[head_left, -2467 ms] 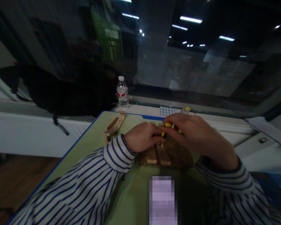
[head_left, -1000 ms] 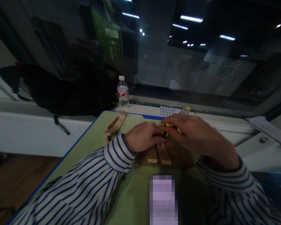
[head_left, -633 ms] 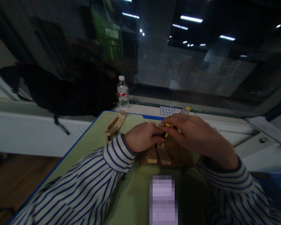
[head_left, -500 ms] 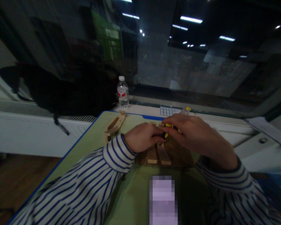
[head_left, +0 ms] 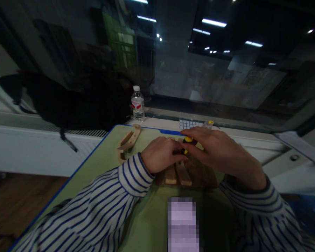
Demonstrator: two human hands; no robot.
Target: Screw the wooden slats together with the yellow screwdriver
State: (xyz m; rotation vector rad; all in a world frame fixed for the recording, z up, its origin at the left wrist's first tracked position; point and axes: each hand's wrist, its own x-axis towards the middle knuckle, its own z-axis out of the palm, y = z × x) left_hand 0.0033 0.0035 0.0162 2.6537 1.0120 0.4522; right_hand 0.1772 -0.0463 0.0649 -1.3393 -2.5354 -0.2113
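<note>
My right hand (head_left: 212,148) is closed in a pinch on the top of a short yellow-and-black handle, which looks like a stubby screwdriver (head_left: 189,139). Close against it from the left, my left hand (head_left: 161,154) has its thumb and fingers pinched around the lower part of the same tool. The tool's tip is hidden by the fingers. Beneath the hands, a wooden strip (head_left: 170,176) and a second wooden strip (head_left: 184,176) lie side by side on a brown board (head_left: 203,175). Their far ends are partly covered by my hands.
Joined wooden pieces (head_left: 130,141) lie at the table's (head_left: 147,210) far left corner. A pixelated phone-shaped object (head_left: 182,224) is at the near edge. On the sill stand a water bottle (head_left: 138,105) and a blue grid sheet (head_left: 187,124). A black bag (head_left: 68,105) rests at left.
My left hand has shifted slightly right and closer in around the tool. The yellow-and-black handle has turned a little in the right fingers.
</note>
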